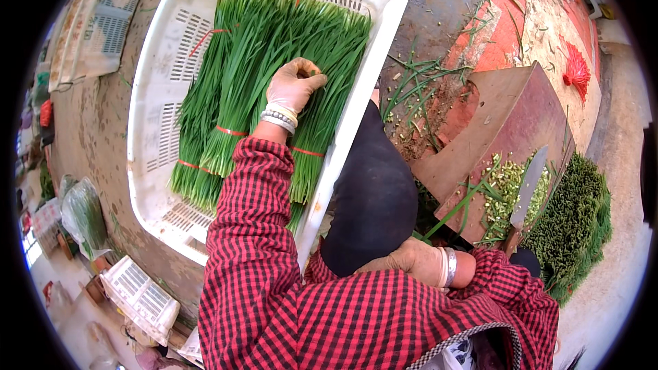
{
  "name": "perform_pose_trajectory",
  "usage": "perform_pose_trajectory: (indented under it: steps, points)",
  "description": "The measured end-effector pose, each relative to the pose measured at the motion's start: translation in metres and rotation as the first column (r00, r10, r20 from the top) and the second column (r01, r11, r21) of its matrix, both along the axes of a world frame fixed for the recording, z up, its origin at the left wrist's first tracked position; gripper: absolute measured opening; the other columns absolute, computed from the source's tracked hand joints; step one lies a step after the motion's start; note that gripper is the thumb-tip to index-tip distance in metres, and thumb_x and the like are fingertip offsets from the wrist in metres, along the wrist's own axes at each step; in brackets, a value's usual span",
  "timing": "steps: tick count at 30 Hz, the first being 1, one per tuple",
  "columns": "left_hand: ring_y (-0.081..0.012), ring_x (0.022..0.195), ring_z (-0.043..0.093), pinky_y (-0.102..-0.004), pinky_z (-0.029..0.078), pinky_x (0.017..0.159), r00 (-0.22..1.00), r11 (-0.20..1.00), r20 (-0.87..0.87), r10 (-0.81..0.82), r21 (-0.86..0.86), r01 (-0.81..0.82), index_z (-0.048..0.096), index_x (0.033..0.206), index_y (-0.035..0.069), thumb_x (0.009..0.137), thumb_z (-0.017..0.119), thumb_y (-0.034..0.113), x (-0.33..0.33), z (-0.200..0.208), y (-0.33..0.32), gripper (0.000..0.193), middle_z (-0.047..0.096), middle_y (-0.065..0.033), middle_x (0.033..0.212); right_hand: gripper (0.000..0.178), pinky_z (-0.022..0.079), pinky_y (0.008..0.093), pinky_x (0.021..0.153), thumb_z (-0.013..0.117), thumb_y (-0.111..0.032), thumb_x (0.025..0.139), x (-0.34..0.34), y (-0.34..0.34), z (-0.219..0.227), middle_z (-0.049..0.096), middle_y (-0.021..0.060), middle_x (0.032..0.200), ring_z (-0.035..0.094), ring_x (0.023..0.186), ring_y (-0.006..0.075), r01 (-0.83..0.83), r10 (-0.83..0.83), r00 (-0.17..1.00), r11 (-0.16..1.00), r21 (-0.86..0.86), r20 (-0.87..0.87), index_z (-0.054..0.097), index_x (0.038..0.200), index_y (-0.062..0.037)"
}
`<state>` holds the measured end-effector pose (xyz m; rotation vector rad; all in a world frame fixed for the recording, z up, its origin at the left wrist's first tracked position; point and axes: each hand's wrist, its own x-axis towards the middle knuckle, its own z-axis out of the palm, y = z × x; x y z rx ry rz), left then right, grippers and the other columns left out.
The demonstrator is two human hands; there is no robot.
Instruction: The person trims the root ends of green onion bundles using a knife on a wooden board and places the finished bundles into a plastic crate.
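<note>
My left hand (293,87), in a thin glove with bracelets at the wrist, is over bundles of green garlic chives (274,48) in a white plastic crate (147,96). Its thumb and fingers are pinched together above the leaves; whether anything is between them is too small to tell. Red ties (229,130) bind the bundles, which lie side by side with their cut ends at both ends of the crate. My right hand (408,260), also gloved, rests by my dark-trousered leg (377,192). The checked sleeve hides its fingers.
On the right, a knife (529,188) lies on a slanted board (507,123) among chopped trimmings (500,198). Beside it stands a dense pile of chives (576,226). A bunch of red ties (576,74) lies farther back. Another crate (103,17) and a plastic bag of greens (83,216) are leftward.
</note>
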<state>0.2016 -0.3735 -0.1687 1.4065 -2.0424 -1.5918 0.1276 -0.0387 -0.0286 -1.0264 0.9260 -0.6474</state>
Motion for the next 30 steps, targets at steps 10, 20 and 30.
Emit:
perform_pose_trajectory:
  steps: [10,20,30]
  points:
    - [-0.0073,0.069,0.053,-0.021,0.043,0.065,0.988,0.992,-0.142,0.064,0.12,-0.047,0.067,0.09,0.005,0.076,0.079,0.007,0.002,-0.004,-0.001,0.019,0.06,0.0027,0.077,0.045,0.055,0.0308,0.084,0.064,-0.03,0.089,0.002,0.001,-0.002,0.07,0.0081,0.115,0.072,0.093,0.0232,0.043,-0.043,0.999,0.999,-0.02,0.029,0.061,0.132,-0.018]
    - [-0.0064,0.069,0.051,-0.0197,0.04,0.064,0.998,0.997,-0.066,-0.009,0.08,0.015,0.065,0.086,0.007,0.077,0.079,0.008,0.003,-0.002,-0.001,0.017,0.058,0.0043,0.076,0.045,0.055,0.0309,0.084,0.064,-0.029,0.088,0.001,0.001,-0.004,0.07,0.0081,0.116,0.071,0.095,0.0229,0.08,-0.076,0.992,0.996,-0.04,0.098,0.061,0.132,-0.0164]
    - [-0.0073,0.071,0.058,-0.0207,0.045,0.067,0.973,0.97,-0.212,0.088,0.242,-0.035,0.066,0.093,0.004,0.083,0.077,0.012,0.006,-0.003,-0.003,0.017,0.069,-0.0018,0.083,0.046,0.056,0.0318,0.08,0.064,-0.031,0.088,-0.002,-0.001,-0.004,0.072,0.0091,0.109,0.072,0.089,0.0249,0.045,-0.041,0.999,0.99,-0.134,0.035,0.061,0.132,-0.0182]
